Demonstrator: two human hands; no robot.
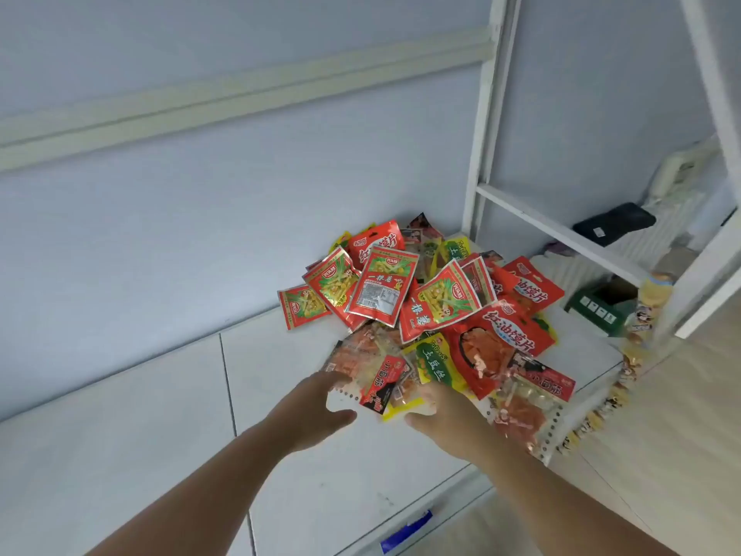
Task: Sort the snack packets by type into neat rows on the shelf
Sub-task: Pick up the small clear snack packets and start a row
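Item: heap of snack packets [433,311], unsorted, on the far right part of the white shelf [361,475], against the pale wall [200,234]

Contents, as seen:
- red-and-green packets [381,290], several, overlapping on the far left of the heap
- large red packets [501,335], on the right side, one lying over the others
- green-and-yellow packet [431,361], near the front, partly covered
- clear packets with red-and-black labels [381,381], at the near edge, one jutting towards you

Hands: your left hand [316,411] is spread, fingers straight and touching the near edge of a clear packet, thumb held well apart over the bare shelf. Your right hand [445,423] lies just beside it to the right, thumb at the yellow rim of a packet; its fingers are hidden under the packets, so its grip cannot be told.

Other: strip of small sweets [625,367] hanging along the shelf's right edge; green box [601,307] and black flat object [613,223] on racks to the far right; blue label [405,531] on the shelf's front edge
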